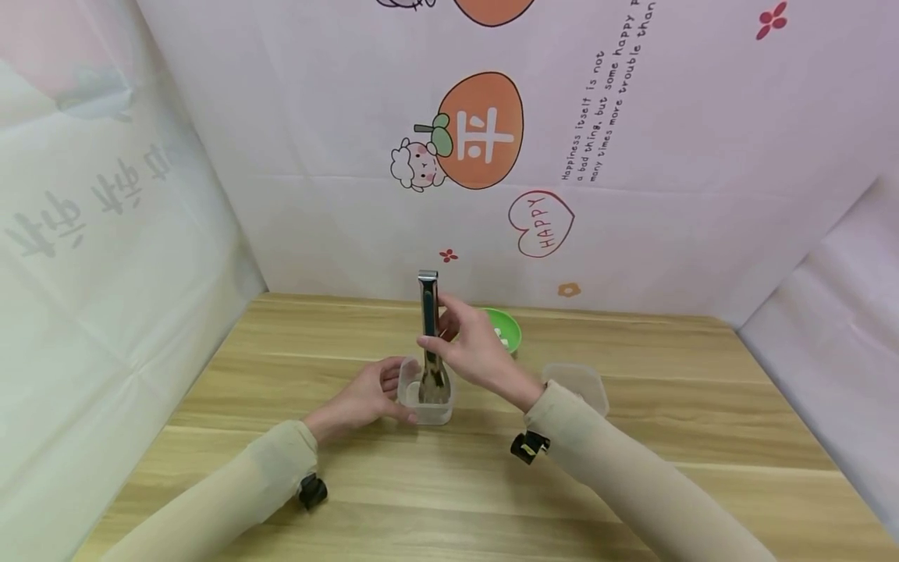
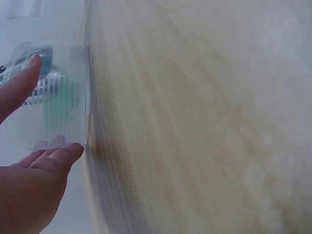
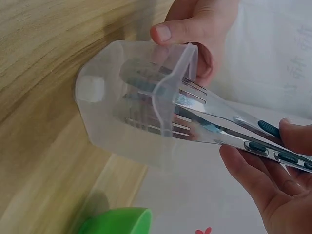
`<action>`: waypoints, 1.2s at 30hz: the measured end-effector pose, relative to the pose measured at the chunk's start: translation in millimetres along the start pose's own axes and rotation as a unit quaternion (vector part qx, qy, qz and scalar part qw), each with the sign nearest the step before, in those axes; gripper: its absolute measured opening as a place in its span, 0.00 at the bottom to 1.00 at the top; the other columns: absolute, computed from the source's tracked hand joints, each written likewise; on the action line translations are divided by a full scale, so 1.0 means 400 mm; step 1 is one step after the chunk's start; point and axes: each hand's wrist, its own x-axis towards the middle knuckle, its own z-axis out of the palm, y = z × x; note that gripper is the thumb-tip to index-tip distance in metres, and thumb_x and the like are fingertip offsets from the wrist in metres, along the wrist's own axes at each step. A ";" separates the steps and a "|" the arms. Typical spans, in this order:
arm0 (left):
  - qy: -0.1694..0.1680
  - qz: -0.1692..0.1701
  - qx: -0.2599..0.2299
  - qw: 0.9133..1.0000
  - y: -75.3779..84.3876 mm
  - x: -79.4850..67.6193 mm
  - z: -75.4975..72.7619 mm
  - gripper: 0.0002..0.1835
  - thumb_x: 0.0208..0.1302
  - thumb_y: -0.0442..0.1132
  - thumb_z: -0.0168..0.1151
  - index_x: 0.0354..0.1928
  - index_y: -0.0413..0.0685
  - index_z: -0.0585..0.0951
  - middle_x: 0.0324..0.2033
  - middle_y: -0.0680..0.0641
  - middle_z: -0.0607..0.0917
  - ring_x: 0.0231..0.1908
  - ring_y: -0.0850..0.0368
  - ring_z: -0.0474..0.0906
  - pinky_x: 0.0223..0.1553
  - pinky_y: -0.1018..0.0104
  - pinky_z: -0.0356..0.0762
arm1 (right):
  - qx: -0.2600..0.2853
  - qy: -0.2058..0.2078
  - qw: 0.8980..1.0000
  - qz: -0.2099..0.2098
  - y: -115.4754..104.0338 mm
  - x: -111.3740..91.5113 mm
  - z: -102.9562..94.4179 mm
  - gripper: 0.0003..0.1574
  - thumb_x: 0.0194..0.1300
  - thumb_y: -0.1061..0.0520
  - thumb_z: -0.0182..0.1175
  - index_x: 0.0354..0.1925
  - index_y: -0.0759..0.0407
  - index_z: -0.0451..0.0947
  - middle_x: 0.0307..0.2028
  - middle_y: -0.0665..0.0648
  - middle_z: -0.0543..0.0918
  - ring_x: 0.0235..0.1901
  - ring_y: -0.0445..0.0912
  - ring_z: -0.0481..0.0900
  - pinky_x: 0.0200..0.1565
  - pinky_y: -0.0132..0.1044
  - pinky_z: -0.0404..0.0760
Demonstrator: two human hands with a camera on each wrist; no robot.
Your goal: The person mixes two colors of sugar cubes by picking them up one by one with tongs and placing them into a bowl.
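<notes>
My right hand [image 1: 477,347] grips a pair of metal tongs [image 1: 429,308] with dark green inlays, thumb on one arm and fingers on the other. The tongs stand nearly upright, their slotted heads down inside a clear plastic container [image 1: 435,415]. With thumb and fingers on opposite sides, my left hand [image 1: 365,396] holds that container on the table. One white block [image 3: 90,88] lies at its bottom in the right wrist view, a little away from the tong heads. The left wrist view shows the tongs blurred through the container wall [image 2: 73,122].
Behind my right hand stands a green bowl [image 1: 511,328] with several white pieces in it, partly hidden by the hand. A translucent lid [image 1: 579,382] lies on the wooden table [image 1: 674,390] to the right. Printed white cloth [image 1: 337,218] hangs around the table's back and sides.
</notes>
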 end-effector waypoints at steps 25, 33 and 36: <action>0.003 -0.006 -0.010 1.000 0.001 -0.002 0.003 0.52 0.56 0.26 0.80 0.78 0.30 0.59 0.74 0.31 0.68 0.73 0.35 0.66 0.73 0.48 0.68 | 0.036 0.086 0.995 0.025 0.046 -0.005 0.051 0.18 0.68 0.61 0.73 0.52 0.57 0.77 0.29 0.51 0.84 0.28 0.44 0.83 0.31 0.39 0.85; 0.005 -0.004 -0.007 1.000 0.005 -0.003 0.005 0.52 0.55 0.25 0.80 0.78 0.30 0.59 0.74 0.31 0.68 0.73 0.35 0.66 0.72 0.47 0.68 | 0.031 0.102 0.994 0.029 0.044 -0.009 0.035 0.20 0.66 0.63 0.74 0.53 0.58 0.78 0.29 0.51 0.84 0.29 0.45 0.83 0.32 0.40 0.82; 0.005 -0.003 -0.007 1.000 0.006 -0.003 0.005 0.52 0.55 0.25 0.80 0.78 0.30 0.59 0.74 0.31 0.68 0.73 0.35 0.66 0.73 0.47 0.68 | 0.025 0.093 0.995 0.032 0.047 -0.012 0.033 0.20 0.66 0.63 0.74 0.52 0.57 0.78 0.28 0.50 0.84 0.28 0.45 0.83 0.31 0.39 0.82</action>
